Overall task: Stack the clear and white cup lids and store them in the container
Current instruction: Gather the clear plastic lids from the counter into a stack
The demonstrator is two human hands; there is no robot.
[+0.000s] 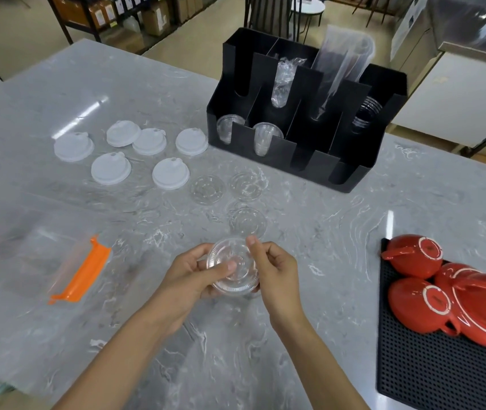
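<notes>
My left hand (193,275) and my right hand (276,269) both grip a small stack of clear lids (233,266) just above the grey marble counter (310,335). Three more clear lids lie flat beyond it: one close by (247,223), two farther back (207,189) (246,186). Several white lids (111,168) are spread flat on the counter to the left. The black compartment container (304,155) stands at the back; some of its slots hold clear lids and clear cups.
Clear zip bags with orange seals (83,270) lie at the left. A black mesh mat (431,371) with upturned red teapots and cups (413,257) sits at the right edge. Wrapped straws (342,63) stand in the container.
</notes>
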